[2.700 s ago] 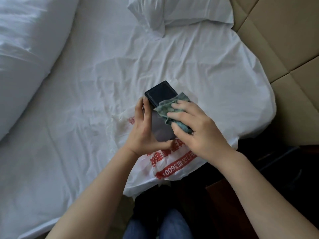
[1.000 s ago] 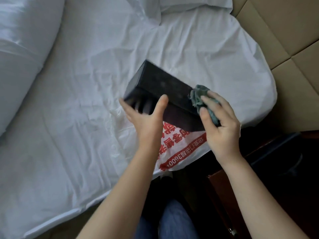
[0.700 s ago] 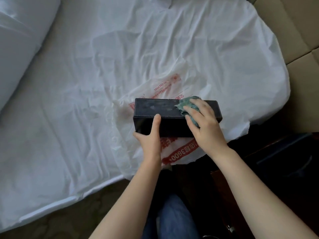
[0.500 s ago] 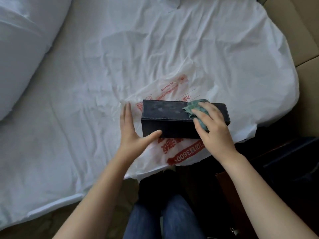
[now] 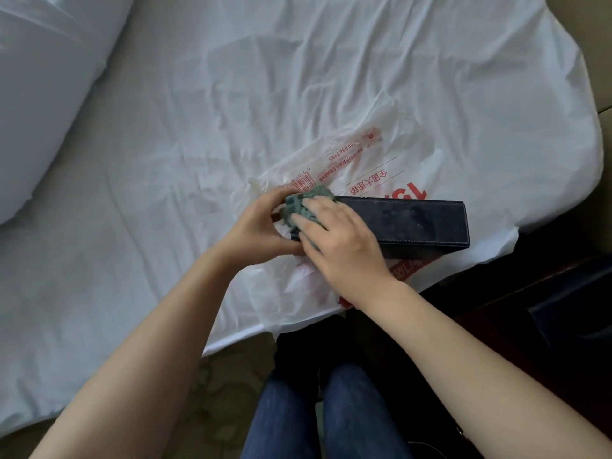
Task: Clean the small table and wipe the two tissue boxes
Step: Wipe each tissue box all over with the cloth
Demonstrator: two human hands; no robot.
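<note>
Long rectangular black leather-look tissue box (image 5: pixel 410 223) with pale stitched edges lies flat, long axis left-right, on the white plastic bag with red print (image 5: pixel 361 167). Broad top face up, smudged and dusty-looking. Box sits on the bag's near-right part, right end close to the bag's edge. Crumpled green cloth (image 5: pixel 306 205) is pressed on the box's left end, covering that end.

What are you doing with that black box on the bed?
A person is wiping a dark tissue box that lies on a white plastic bag on the bed. The right hand presses a green cloth onto the box's left end, and the left hand steadies that end.
</note>
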